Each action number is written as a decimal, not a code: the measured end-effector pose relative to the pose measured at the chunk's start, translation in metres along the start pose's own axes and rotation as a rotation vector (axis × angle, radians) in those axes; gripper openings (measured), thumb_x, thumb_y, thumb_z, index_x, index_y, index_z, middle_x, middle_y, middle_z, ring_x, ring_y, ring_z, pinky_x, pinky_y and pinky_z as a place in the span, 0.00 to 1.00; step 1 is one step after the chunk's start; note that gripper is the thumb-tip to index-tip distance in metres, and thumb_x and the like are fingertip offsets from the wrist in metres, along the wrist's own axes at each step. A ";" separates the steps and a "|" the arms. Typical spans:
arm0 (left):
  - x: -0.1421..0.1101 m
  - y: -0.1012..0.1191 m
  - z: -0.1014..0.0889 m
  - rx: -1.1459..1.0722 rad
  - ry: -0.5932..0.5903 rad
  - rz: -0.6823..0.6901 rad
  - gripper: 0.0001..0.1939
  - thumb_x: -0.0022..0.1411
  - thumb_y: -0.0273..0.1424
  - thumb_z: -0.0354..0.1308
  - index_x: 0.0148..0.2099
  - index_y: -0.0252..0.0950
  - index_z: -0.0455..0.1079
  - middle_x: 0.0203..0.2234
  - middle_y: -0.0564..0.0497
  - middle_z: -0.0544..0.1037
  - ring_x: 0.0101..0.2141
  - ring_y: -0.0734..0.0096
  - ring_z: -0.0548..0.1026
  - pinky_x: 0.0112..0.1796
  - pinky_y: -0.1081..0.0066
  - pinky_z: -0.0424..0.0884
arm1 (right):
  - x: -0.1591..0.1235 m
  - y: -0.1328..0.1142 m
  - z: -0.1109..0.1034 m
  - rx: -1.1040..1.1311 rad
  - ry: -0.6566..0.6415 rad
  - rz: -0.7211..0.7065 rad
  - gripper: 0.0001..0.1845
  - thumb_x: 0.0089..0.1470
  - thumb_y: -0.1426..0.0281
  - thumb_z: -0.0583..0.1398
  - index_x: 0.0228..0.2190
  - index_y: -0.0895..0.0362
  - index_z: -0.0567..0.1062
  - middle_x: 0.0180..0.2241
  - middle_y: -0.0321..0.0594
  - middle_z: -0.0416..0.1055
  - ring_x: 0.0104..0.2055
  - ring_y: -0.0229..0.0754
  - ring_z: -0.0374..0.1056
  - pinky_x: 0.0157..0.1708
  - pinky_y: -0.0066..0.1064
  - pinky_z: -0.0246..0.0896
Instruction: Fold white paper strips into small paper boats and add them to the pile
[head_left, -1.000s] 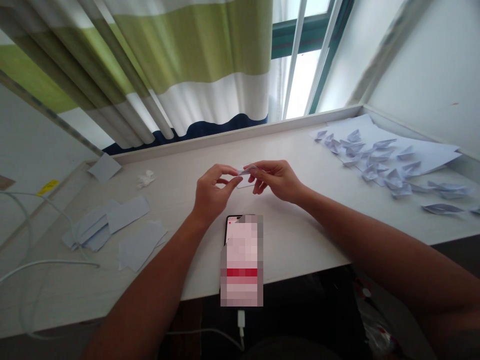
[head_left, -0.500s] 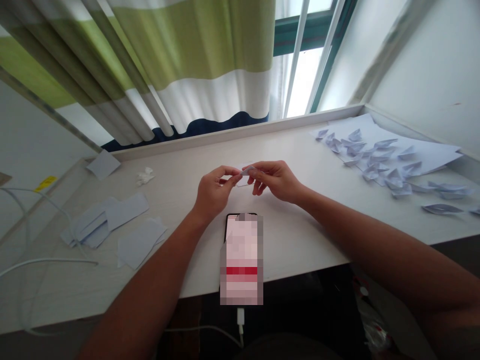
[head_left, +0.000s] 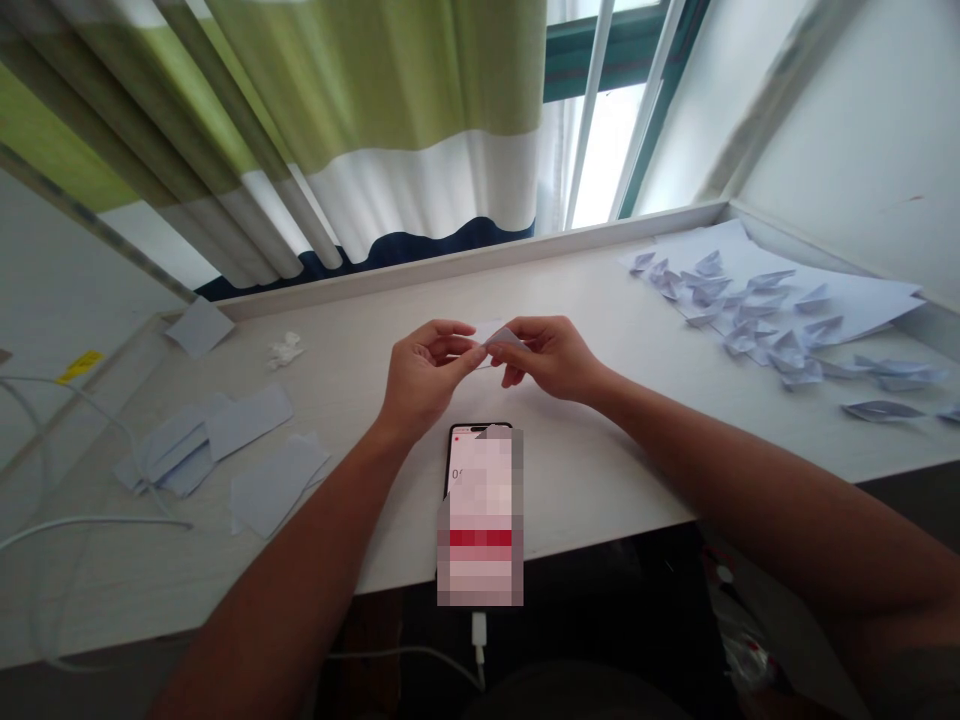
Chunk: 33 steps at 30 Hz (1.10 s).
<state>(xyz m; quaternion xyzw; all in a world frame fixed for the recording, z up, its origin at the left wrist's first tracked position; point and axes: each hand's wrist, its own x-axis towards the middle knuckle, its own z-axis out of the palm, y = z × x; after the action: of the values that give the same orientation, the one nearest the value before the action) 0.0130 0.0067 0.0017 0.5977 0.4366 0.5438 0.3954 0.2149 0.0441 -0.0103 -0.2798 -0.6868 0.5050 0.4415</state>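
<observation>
A small piece of folded white paper is held up over the middle of the desk. My right hand pinches it, thumb in front and the other fingers curled behind. My left hand has its thumb tip at the paper's lower left corner. Its index finger is raised off the paper and its other fingers are curled behind the thumb, partly hidden. Beyond my hands, a flat white paper lies on the desk, mostly covered by them. Nearer to me is a phone, its screen largely blurred out.
Many small folded paper shapes and large white sheets cover the desk's right side. At left lie loose paper pieces, crumpled white scraps and a white cable. A charging plug hangs below the phone.
My left index finger has lifted away from the thumb and paper. The folded paper now shows a broader face between my hands. The view has shifted slightly.
</observation>
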 end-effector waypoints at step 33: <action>0.008 -0.006 -0.018 0.203 -0.101 0.011 0.15 0.70 0.43 0.67 0.38 0.36 0.74 0.31 0.47 0.84 0.32 0.64 0.84 0.38 0.64 0.80 | 0.003 -0.005 -0.011 0.074 -0.005 0.117 0.30 0.57 0.45 0.72 0.37 0.61 0.82 0.34 0.48 0.85 0.28 0.41 0.82 0.27 0.31 0.80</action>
<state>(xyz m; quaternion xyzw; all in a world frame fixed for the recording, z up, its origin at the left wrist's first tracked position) -0.0054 0.0160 -0.0001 0.6638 0.4655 0.4681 0.3514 0.2236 0.0498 -0.0033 -0.3016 -0.6512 0.5556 0.4198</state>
